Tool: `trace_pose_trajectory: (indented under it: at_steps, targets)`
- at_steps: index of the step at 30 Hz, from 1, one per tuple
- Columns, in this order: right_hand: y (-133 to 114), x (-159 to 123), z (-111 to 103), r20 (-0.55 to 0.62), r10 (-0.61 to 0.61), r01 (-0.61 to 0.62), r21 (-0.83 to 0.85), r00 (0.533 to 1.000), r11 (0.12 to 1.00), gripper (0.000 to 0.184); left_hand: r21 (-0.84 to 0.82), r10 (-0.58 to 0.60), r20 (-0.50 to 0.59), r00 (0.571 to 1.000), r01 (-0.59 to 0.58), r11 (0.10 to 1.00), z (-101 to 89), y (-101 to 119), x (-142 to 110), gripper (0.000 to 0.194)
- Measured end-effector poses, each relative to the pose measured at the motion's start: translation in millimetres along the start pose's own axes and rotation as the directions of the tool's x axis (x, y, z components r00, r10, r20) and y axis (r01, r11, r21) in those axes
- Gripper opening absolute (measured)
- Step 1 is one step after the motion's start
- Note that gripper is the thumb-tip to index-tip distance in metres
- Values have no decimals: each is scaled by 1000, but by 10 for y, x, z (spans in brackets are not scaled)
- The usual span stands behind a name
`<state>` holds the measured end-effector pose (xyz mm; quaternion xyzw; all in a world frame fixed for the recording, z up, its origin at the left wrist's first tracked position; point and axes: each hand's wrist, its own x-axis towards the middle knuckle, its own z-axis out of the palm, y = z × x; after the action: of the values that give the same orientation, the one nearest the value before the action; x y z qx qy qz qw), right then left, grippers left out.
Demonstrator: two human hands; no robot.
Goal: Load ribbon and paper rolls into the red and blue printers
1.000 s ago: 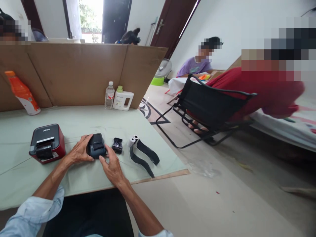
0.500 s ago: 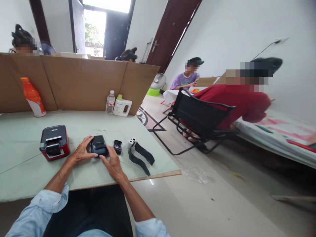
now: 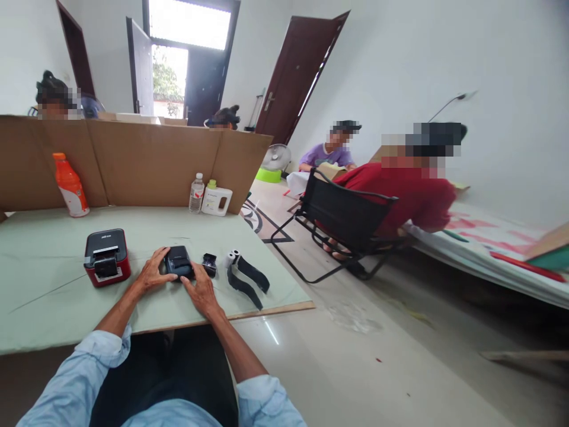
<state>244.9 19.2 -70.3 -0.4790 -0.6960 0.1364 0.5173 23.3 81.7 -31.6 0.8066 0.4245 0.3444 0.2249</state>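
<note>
A small black device, which looks like a portable printer, lies on the pale green table top between my hands. My left hand grips its left side, thumb along the near edge and fingers toward the far corner. At its right side my right hand holds on, the thumb at the near corner. A small black open part rests just beyond my right fingers. Further right lie two small white rolls with black strips trailing from them. Left of my left hand stands a red and black label printer.
A cardboard screen rises along the table's far edge. Before it stand an orange bottle, a clear water bottle and a white jug. To the right, a person in red sits in a black folding chair. Others sit further off.
The view has shifted slightly, so the table and room appear moved. Both hands keep their hold on the small black device, which stays in place on the table.
</note>
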Motion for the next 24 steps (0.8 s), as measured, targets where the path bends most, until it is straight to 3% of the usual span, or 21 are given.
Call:
trace_pose_trajectory:
  at_steps: [7,24]
  targets:
    - [54,10,64,-56,-9,5,-61,998,998,52,-20,9,-18,1000,-9,1000,8,-26,4,96]
    - [37,-3,27,-12,-22,21,-95,1000,995,53,-83,-28,-33,999,25,996,25,-48,7,89]
